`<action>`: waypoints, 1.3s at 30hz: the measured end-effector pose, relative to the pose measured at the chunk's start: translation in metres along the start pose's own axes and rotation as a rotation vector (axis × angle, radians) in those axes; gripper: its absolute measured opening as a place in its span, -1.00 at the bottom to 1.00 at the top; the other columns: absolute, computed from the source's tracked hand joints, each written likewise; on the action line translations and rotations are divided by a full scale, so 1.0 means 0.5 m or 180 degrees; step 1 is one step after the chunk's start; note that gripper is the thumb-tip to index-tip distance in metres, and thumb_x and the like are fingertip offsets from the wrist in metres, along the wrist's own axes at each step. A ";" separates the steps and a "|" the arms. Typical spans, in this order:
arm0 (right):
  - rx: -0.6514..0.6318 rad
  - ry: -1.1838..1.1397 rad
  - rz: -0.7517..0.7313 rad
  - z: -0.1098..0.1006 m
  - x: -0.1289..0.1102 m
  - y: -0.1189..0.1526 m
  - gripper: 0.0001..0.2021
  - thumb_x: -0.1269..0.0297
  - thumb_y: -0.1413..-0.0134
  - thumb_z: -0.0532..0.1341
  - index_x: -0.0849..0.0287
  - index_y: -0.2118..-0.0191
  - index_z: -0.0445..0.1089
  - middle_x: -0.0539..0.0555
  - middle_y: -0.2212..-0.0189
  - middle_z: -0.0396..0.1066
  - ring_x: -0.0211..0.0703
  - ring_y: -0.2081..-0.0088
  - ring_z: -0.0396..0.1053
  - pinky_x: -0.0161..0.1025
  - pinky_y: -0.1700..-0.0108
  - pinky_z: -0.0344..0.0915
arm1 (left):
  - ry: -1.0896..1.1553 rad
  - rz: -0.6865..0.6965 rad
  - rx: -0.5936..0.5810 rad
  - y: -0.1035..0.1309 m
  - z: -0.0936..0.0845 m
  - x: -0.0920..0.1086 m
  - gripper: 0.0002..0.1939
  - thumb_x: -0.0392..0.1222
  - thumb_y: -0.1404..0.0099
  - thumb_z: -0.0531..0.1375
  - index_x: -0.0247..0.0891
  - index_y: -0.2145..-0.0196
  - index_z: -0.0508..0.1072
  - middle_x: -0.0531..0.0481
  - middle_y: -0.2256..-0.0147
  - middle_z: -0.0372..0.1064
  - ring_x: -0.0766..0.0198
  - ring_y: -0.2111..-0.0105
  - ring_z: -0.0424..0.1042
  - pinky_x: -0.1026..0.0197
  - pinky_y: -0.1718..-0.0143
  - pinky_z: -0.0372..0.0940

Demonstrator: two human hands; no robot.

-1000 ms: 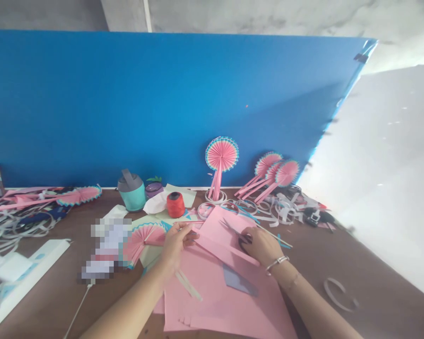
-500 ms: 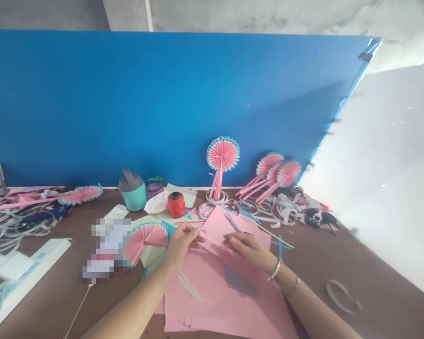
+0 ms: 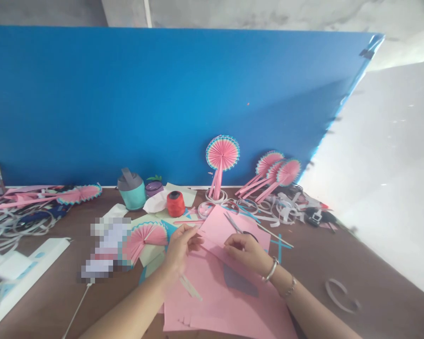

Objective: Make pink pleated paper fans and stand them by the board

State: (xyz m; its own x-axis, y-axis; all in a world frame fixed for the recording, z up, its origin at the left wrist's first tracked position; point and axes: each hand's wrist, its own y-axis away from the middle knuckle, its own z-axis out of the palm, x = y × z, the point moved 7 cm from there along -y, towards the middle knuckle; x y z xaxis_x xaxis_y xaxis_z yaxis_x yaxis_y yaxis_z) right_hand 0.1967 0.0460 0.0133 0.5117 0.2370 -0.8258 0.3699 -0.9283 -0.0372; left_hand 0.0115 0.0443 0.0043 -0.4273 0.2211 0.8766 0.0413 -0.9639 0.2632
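Note:
A narrow folded strip of pink paper [image 3: 214, 248] slants between my hands, above larger pink sheets. My left hand [image 3: 180, 247] pinches its upper left end between thumb and fingers. Curled fingers of my right hand [image 3: 247, 254] press on the strip farther right; the fingertips are partly hidden. Scissors [image 3: 233, 223] lie just beyond the right hand on a pink sheet [image 3: 217, 219], their dark handles partly behind that hand. Under my forearms spreads a big pink sheet [image 3: 212, 308] with a grey patch and pale narrow strips [image 3: 191, 288]. Left of my left hand rests a half-opened pleated pink fan [image 3: 149, 238] edged in blue.
A red thread spool [image 3: 175, 205] and a teal cup [image 3: 132, 192] stand at the back. One finished round fan [image 3: 222, 153] stands upright against the blue partition [image 3: 162, 103]; several others [image 3: 288, 173] lean at right. A white power strip [image 3: 28, 278] lies at left.
My right hand has curled its fingers more and shifted slightly along the strip, uncovering more of the scissors' handles. My left hand keeps its pinch. The view has shifted very slightly.

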 end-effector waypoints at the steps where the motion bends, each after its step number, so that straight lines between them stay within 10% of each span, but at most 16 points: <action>1: 0.0010 -0.0008 0.0017 0.000 0.002 0.000 -0.84 0.27 0.02 0.15 0.22 0.47 0.41 0.03 0.53 0.41 -0.26 0.49 0.26 -0.32 0.44 0.17 | 0.0044 -0.0034 -0.0031 0.000 0.001 -0.001 -0.61 -0.04 0.11 0.40 -0.26 0.52 0.28 0.14 0.59 0.36 0.38 0.55 0.44 0.44 0.62 0.17; 9: 0.0006 -0.0334 -0.0047 0.003 0.011 0.000 -0.80 0.19 0.01 0.17 0.22 0.47 0.40 0.02 0.53 0.39 -0.27 0.49 0.25 -0.33 0.45 0.19 | -0.0681 -0.0165 -0.0824 0.005 0.032 -0.020 -0.57 0.06 0.09 0.38 -0.39 0.43 0.52 -0.11 0.45 0.50 0.33 0.54 0.44 0.34 0.53 0.27; 31: -0.0001 -0.1011 0.0548 -0.053 0.053 -0.004 -0.67 0.01 0.17 0.28 0.22 0.56 0.33 -0.03 0.66 0.33 -0.34 0.63 0.25 -0.37 0.56 0.17 | 0.0531 0.0714 0.0913 -0.035 -0.090 0.071 -0.64 -0.14 0.20 0.41 -0.33 0.41 0.47 0.10 0.52 0.39 0.40 0.55 0.41 0.41 0.63 0.18; 39: 0.1545 -0.0368 0.0078 -0.131 0.022 0.012 -0.63 -0.02 -0.06 0.10 0.20 0.26 0.42 0.14 0.38 0.47 -0.15 0.41 0.41 -0.25 0.40 0.35 | 0.0077 0.1037 0.0810 -0.028 -0.082 0.094 -0.64 -0.05 0.09 0.37 -0.29 0.39 0.40 0.09 0.53 0.40 0.33 0.55 0.45 0.40 0.64 0.20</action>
State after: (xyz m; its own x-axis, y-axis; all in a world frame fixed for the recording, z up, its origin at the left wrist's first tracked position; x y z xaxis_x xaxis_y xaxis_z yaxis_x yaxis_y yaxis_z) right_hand 0.2552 0.0618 0.0407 0.4162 0.2056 -0.8857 -0.0588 -0.9660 -0.2519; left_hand -0.0464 0.0620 0.0254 -0.3761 -0.0959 0.9216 0.3985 -0.9147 0.0674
